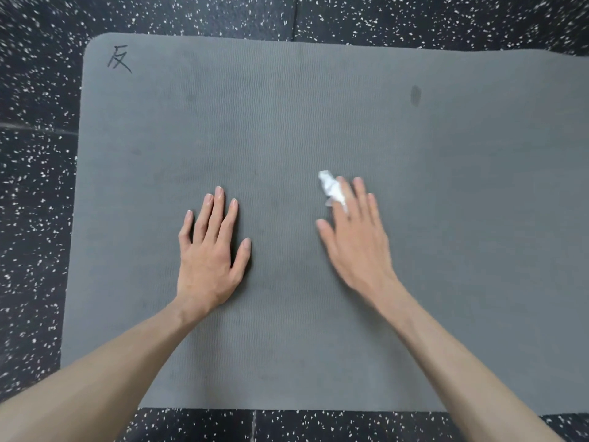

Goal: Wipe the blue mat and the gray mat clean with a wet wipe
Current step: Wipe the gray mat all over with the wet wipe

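The gray mat (287, 122) lies flat on the floor and fills most of the view. My left hand (210, 250) rests flat on it, fingers straight and spread. My right hand (353, 237) lies to the right of it with straight fingers pressing a crumpled white wet wipe (331, 188) onto the mat; the wipe sticks out past the fingertips and the hand is motion-blurred. A dark oval smudge (415, 95) marks the mat at the upper right. A black handwritten character (119, 60) sits in the mat's far left corner. No blue mat is in view.
Black rubber floor with white speckles (35, 186) surrounds the mat on the left, far and near sides. The mat runs out of view to the right.
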